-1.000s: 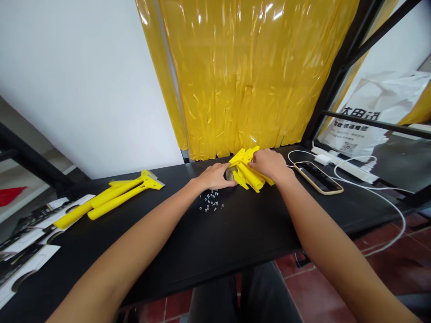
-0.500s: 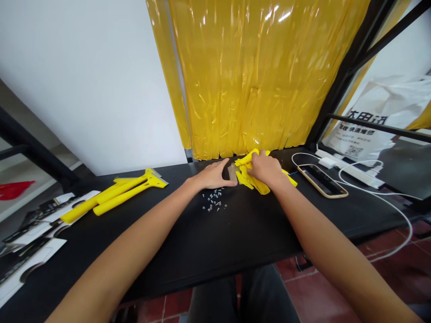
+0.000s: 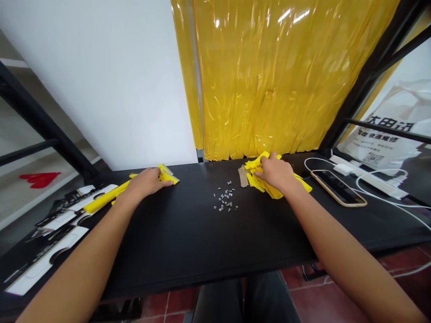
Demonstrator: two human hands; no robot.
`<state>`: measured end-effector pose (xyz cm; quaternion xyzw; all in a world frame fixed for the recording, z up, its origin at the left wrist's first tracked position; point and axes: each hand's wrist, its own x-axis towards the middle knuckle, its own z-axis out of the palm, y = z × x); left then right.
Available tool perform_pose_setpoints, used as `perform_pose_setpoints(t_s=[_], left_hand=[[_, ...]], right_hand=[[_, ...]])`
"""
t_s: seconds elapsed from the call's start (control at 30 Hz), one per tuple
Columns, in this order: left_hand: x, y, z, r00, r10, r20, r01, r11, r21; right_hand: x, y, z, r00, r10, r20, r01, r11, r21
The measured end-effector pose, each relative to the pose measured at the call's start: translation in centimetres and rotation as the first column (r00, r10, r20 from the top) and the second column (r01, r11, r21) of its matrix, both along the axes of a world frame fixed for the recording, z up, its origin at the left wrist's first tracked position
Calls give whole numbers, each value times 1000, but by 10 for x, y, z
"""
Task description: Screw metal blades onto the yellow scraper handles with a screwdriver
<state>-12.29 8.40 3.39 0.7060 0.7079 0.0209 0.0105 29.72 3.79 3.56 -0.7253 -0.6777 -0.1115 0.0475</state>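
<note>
1. Fingers of your left hand (image 3: 144, 183) curl over the head end of the yellow scrapers (image 3: 107, 196), on the left part of the black table (image 3: 175, 246); whether they are clenched or only resting, you cannot tell from above. Keep the thumb clear of the grey edge (image 3: 176, 179), which could be sharp, and grip by the neck or handle.
2. Your right hand (image 3: 278, 172) bends over the heap of yellow pieces (image 3: 274, 192); its hold is partly hidden, so firmness cannot be told. Press lightly, since the loose pile would probably slide.
3. Mind the brown piece (image 3: 243, 176) just beside that heap; avoid dragging it along.
4. Between your hands lie scattered small metal fasteners (image 3: 226, 197). Lift your wrists over them rather than sweeping across.
5. Farther out, watch the printed cartons (image 3: 47, 264) near your left forearm and the phone (image 3: 337, 188) beyond your right hand.
</note>
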Motion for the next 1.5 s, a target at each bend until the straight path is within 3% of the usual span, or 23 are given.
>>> perform_pose_setpoints(t_s=[0.13,0.23,0.37,0.47,0.57,0.67,0.77,0.87,0.93,1.17,1.5], left_hand=[[-8,6,-9,998,56,-13,-56,998,22],[-10,8,-13,997,69,43,-70,997,37],[-8,3,-6,965,55,258,-71,996,53],[4,-10,8,830,25,557,-28,1000,-3],[22,-27,21,557,-3,830,205,969,-134],[42,-41,26,365,50,930,336,924,-182],[64,-48,21,215,91,972,270,951,-149],[84,-52,12,136,150,979,228,957,-178],[94,-54,7,136,146,980,213,962,-173],[112,-70,9,176,40,984,187,980,-74],[116,-74,9,155,33,987,162,985,-59]], right_hand=[[-3,-3,4,1000,7,-23,-5,997,83],[-6,-3,8,990,89,-110,-61,970,234],[-14,-8,14,899,390,-201,-234,814,532],[-23,-18,18,864,460,-205,-240,735,635],[-30,-27,19,841,447,-305,-158,743,651],[-33,-28,17,675,551,-491,-143,750,645],[-40,-22,12,377,650,-659,-150,745,650],[-50,-22,8,87,659,-747,-220,744,631],[-59,-26,5,-1,641,-767,-275,737,617],[-75,-36,-10,9,625,-781,-416,712,565],[-75,-32,-14,83,665,-742,-393,706,589]])
